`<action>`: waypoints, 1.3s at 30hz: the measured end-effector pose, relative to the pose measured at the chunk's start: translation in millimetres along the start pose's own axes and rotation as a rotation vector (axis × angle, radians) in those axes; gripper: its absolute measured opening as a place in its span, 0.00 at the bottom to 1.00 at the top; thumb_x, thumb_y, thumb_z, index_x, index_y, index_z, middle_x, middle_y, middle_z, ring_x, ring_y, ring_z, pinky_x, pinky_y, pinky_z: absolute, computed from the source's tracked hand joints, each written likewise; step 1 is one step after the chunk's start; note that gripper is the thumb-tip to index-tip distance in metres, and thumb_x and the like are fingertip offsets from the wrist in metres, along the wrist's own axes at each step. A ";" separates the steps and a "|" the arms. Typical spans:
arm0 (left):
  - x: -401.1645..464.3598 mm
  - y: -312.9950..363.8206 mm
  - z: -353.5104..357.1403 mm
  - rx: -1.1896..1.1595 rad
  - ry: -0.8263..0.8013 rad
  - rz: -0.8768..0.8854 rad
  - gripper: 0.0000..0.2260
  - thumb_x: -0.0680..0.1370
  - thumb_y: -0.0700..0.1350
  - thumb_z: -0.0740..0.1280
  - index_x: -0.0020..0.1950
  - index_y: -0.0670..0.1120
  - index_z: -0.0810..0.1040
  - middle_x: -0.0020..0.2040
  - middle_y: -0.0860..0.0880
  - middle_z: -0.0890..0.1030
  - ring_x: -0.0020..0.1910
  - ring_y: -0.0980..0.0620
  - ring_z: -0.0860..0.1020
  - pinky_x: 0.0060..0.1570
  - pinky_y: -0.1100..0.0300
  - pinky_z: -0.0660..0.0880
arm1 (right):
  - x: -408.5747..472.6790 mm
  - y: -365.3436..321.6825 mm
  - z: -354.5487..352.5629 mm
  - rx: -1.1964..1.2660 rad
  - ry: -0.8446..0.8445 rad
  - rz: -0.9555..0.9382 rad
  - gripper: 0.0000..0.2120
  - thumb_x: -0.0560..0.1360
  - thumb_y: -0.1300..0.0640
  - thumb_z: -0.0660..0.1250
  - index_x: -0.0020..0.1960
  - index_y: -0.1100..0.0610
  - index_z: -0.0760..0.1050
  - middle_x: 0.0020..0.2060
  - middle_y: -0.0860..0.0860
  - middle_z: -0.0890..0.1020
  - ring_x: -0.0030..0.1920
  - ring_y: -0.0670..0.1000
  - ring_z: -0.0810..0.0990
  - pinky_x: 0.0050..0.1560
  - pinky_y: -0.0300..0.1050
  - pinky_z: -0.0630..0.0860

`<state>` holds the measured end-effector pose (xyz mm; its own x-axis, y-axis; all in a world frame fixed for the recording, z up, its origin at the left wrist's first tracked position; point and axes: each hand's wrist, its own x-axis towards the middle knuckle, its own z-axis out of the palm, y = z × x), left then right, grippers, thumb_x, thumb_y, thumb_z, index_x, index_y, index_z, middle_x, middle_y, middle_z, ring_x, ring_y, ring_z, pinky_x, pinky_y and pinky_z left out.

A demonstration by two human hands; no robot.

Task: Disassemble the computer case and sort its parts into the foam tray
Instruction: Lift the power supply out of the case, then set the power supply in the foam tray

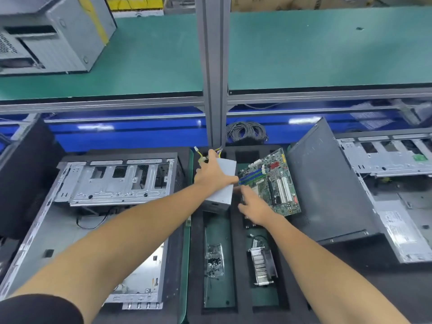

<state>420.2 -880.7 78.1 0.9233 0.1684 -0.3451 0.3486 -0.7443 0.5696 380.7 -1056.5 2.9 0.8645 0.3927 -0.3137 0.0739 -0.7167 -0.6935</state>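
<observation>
Head view: left hand grips power supply over foam tray.

I have one view only, from the camera on the person's head. It looks forward and steeply down over the workbench, wide-angled, close above the foam tray, with the green shelf across the top.

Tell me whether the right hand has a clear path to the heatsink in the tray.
Probably yes. The right hand is beside the motherboard; the heatsink lies uncovered in the foam tray compartment just nearer the person, nothing between.
</observation>
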 end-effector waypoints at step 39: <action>-52.6 -145.0 -131.5 0.406 0.085 0.900 0.09 0.78 0.40 0.69 0.59 0.47 0.81 0.61 0.47 0.79 0.64 0.47 0.71 0.66 0.53 0.66 | 23.0 -175.4 84.6 0.182 0.237 0.001 0.29 0.72 0.42 0.59 0.67 0.60 0.69 0.57 0.54 0.66 0.62 0.55 0.65 0.64 0.50 0.64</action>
<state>342.3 -696.6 111.8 0.8310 -0.5345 0.1542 -0.5552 -0.7798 0.2891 345.6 -873.0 62.5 0.9582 0.2308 -0.1689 0.0010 -0.5931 -0.8051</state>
